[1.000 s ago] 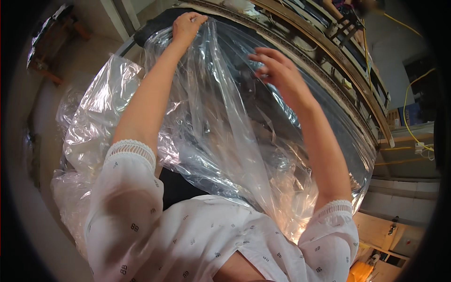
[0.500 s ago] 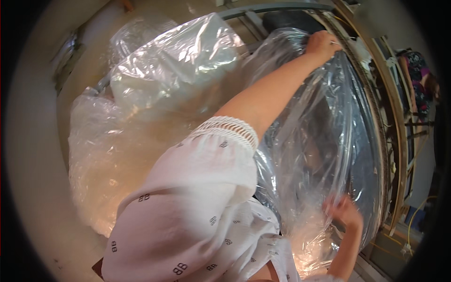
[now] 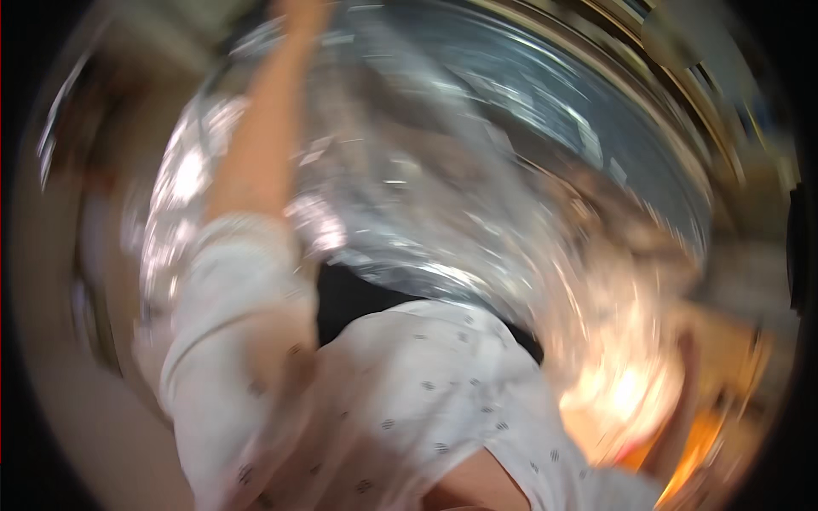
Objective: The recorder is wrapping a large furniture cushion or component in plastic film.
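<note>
The whole view is smeared by motion, so you can read only the big shapes. The largest thing before you is the wide sheet of clear, crinkled plastic film [image 3: 477,170], which spreads across the upper and middle part of the view, catching bright glints along its folds and curving down on the right into a warm orange glare low in the picture. Behind and under the film lies a dark, curved surface [image 3: 545,102]; its kind cannot be made out through the blur. Next in size is your own white, short-sleeved top with small dark dots [image 3: 400,400], filling the lower middle of the view, with a black strip [image 3: 349,298] showing just above it, between the top and the lower edge of the film. Your left arm runs up from the white sleeve on the left side toward the top edge, lying against the film all along its length. Your left hand [image 3: 298,13] sits at the very top rim of the picture, at the upper edge of the film; it is too blurred and cut off to tell whether its grip is spread or pinching the plastic. Your right hand cannot be picked out anywhere in the blur on the right side, so you cannot tell its grip either.
</note>
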A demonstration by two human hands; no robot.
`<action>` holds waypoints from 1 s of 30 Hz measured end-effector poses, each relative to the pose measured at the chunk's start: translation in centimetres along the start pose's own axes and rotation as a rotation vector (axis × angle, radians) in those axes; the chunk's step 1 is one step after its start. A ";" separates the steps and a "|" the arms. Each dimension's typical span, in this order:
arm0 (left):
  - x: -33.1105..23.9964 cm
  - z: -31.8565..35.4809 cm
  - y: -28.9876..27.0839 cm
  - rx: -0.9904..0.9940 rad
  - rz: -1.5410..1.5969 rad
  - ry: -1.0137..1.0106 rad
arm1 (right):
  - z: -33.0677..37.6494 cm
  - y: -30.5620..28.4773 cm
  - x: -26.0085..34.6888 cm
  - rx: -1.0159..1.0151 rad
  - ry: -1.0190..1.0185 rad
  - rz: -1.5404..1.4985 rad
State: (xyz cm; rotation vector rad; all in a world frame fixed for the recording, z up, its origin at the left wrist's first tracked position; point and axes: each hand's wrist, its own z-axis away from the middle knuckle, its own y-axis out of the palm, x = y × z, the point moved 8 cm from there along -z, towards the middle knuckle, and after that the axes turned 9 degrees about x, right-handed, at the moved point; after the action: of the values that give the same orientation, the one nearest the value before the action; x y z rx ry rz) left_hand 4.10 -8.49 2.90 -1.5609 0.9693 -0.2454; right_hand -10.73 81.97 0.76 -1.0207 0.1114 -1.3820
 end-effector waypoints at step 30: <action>5.7 -2.8 -1.6 -0.053 0.041 0.072 | 1.5 26.5 -7.3 0.702 0.229 0.317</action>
State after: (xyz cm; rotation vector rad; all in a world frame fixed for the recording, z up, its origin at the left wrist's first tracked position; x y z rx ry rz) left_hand 6.60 -14.50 3.04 -1.5880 1.0704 -0.2508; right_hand 8.19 85.01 -19.00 -0.2444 -0.0444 -1.1125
